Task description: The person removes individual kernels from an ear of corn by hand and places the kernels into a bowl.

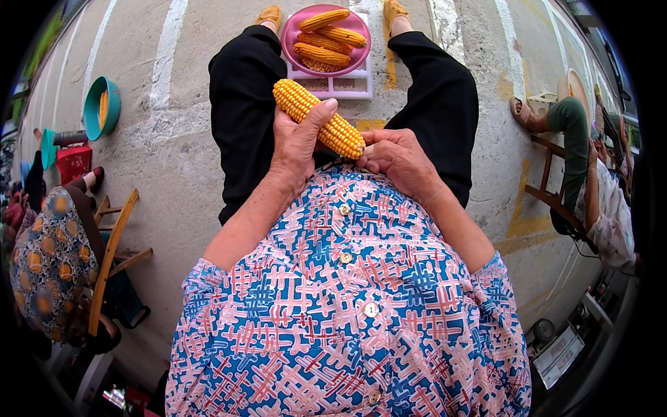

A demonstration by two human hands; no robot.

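A yellow ear of corn [318, 118], its kernels in dense rows, lies slantwise in front of my lap. My left hand [299, 142] is closed around its middle, thumb on top. At the lower right end of the ear, my right hand [397, 154] is closed with its fingertips pinching the pale tip. Between my feet stands a pink basin [286, 36] holding several darker orange ears of corn [325, 42]. It rests on a pale lilac plastic stool or stand [360, 87].
On the left, a teal basin [89, 115] holds corn, near a red bag [73, 164]. A person [55, 267] sits there by a wooden chair [114, 260]. Another seated person [604, 201] is at the right. White and yellow lines mark the concrete ground [167, 181].
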